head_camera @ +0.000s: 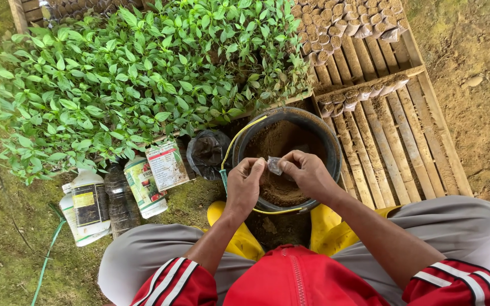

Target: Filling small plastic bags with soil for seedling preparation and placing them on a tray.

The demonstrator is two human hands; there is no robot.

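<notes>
Small empty plastic bag (pixel 275 165) pinched open by left hand (pixel 244 184) and right hand (pixel 307 173) above soil-filled bucket (pixel 330 141), unfilled yet.

Red jersey, white-striped short sleeves; grey trousers; yellow rubber boots; bare forearms.

Between the fingers (pixel 256 165) of both hands sits a thin, clear plastic bag (pixel 274 165) — slightly glossy. Just beneath them, a matt black plastic bucket (pixel 324 133) holds crumbly brown soil (pixel 276 141); beyond, a rough slatted wooden rack (pixel 392 141) — dry, bare.
</notes>
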